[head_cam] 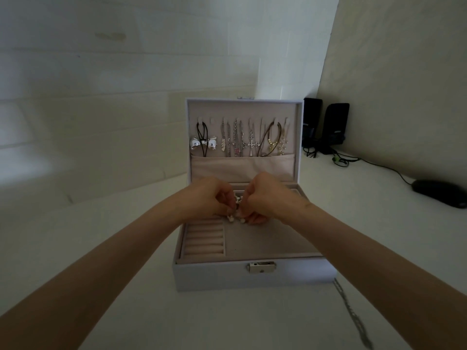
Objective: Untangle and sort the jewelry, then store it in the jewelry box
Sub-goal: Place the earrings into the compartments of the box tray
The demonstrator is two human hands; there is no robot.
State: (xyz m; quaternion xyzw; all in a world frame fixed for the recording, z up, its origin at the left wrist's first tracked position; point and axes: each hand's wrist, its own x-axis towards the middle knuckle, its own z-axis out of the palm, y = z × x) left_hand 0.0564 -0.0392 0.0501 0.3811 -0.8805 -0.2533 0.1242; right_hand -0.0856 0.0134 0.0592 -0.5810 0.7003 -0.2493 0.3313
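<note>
– Metal chain (353, 317) lies loose on the table (126, 311), near the box (227, 279) at its right front corner. Not yet stored. Box stands open, latch (261, 267) towards the person.

– Inside?

– Ring rolls (203, 238) at front left, nothing seen in them. Tray (273, 241) beside them, bare where it shows.

– The hands?

– Both are above the back of the tray, close together. Left hand (207, 200) and right hand (267, 198) have fingers curled, and between them they pinch one small piece (237, 213): pale beads and some metal. It is too small to say what kind of piece.

– Step in hand?

– In my judgement, untangling or parting that piece over the tray before it is set down.

– Further back?

– Lid (192, 109) upright. Necklaces (237, 140) hang in a row from its hooks, ends tucked into the pocket (242, 165). That part appears done. Speakers (326, 125) and mouse (439, 193) at far right play no part.

– Next move?

– A fine, gentle pull to free the beads without strain, then lowering the piece into a compartment. The chain remains to be hung.
</note>
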